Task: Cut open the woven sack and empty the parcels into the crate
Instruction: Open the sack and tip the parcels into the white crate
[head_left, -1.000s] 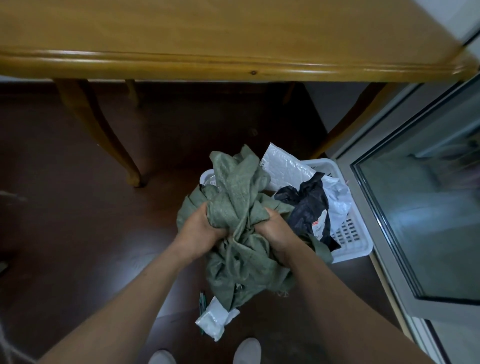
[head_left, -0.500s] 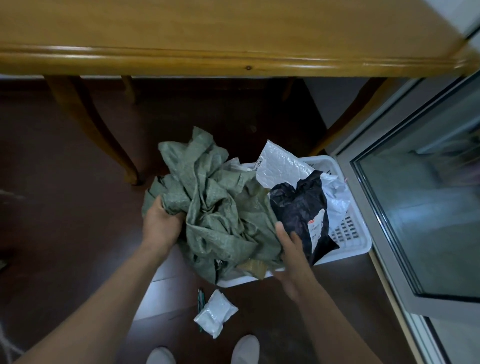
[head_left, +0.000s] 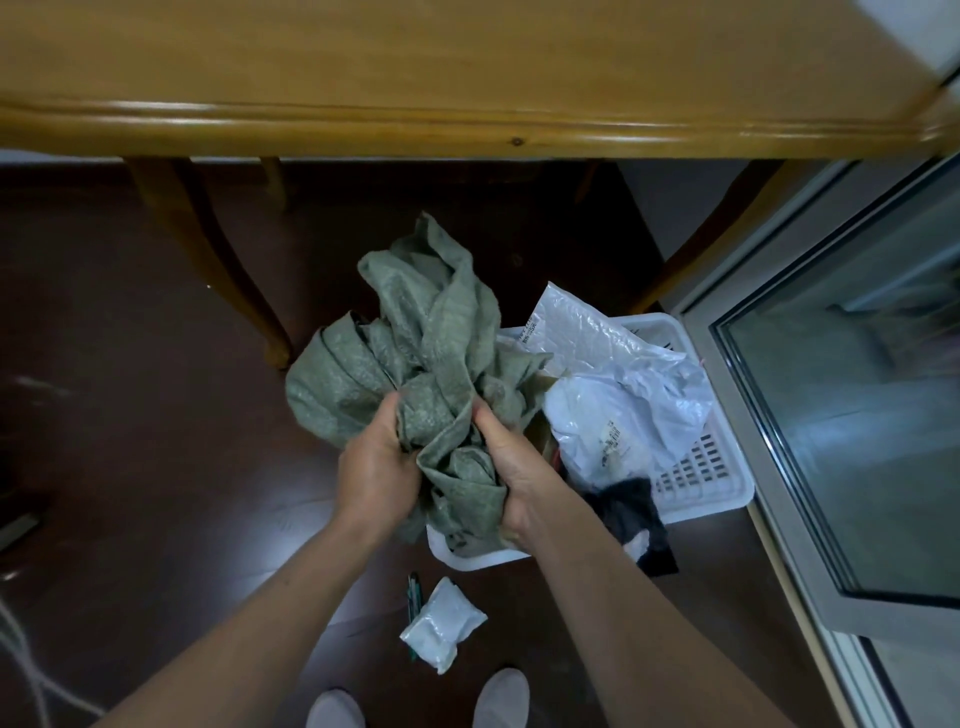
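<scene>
I hold the green woven sack (head_left: 426, 353) bunched up between both hands. My left hand (head_left: 376, 467) grips a thick fold on the left side of the sack, with the fingers curled into the cloth. My right hand (head_left: 511, 478) grips the folds on the right side, with the thumb on top. The sack is crumpled into a loose ball over the near left corner of the white crate (head_left: 706, 499), and its lower end hangs down into that corner.

The crate stands on the dark floor (head_left: 156, 415), close to a glass door (head_left: 857, 441) at my right. Inside the crate white parcels (head_left: 613, 374) are heaped, and one of them rises above the far edge. A black parcel (head_left: 631, 512) lies across the near edge of the crate, partly outside it.

A small white parcel (head_left: 441, 626) lies on the floor between the near edge of the crate and my shoes (head_left: 501, 699). Just beside it lies a thin green thing (head_left: 413, 592); I cannot tell what it is. A wooden table (head_left: 467, 78) stands beyond the crate.
</scene>
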